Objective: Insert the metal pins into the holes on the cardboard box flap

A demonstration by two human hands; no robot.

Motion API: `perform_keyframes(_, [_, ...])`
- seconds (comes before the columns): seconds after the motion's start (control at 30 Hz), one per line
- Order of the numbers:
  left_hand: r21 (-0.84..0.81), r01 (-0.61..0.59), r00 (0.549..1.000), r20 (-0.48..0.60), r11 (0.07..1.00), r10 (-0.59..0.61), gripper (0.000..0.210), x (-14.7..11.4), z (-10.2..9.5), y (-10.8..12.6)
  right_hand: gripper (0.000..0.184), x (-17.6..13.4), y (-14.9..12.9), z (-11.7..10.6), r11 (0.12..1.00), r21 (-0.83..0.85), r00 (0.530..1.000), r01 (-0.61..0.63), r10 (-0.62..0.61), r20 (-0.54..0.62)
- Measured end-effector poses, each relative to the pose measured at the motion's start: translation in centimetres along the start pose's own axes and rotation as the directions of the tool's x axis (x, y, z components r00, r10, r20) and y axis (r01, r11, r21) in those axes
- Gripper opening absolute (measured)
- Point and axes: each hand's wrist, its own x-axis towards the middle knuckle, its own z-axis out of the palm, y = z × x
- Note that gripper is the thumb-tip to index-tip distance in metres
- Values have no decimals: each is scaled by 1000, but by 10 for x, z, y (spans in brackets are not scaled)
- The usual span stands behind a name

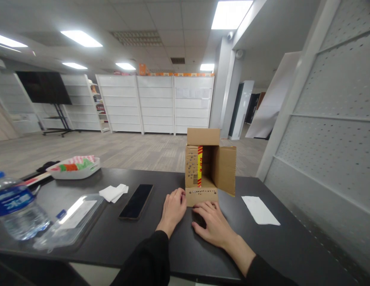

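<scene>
An upright cardboard box [192, 171] stands with its opening facing me, its flaps folded outward. Its front face bears a yellow-and-red tape strip and many small dark dots, and a row of dark dots runs across the lower flap [202, 193]. At the left edge of that flap is my left hand [174, 206], fingers curled together and their tips hidden. My right hand [214, 224] lies palm down at the flap's front edge, thumb apart from the fingers. Partly under it shows a small dark ridged object [199, 218], its kind unclear.
A black phone [137, 201], folded white tissues [113, 192], a clear plastic case [79, 218] and a water bottle [18, 206] are on my left. Behind them sits a white basket [83, 173] of colourful packets. White paper [260, 210] lies right, near a perforated panel [330, 131].
</scene>
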Motion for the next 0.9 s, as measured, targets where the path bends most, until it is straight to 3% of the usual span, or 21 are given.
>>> perform_keyframes(0.9, [-41, 27, 1000, -8, 999, -27, 15, 1, -1, 0, 16, 4, -4, -3, 1000, 3, 996, -11, 11, 86])
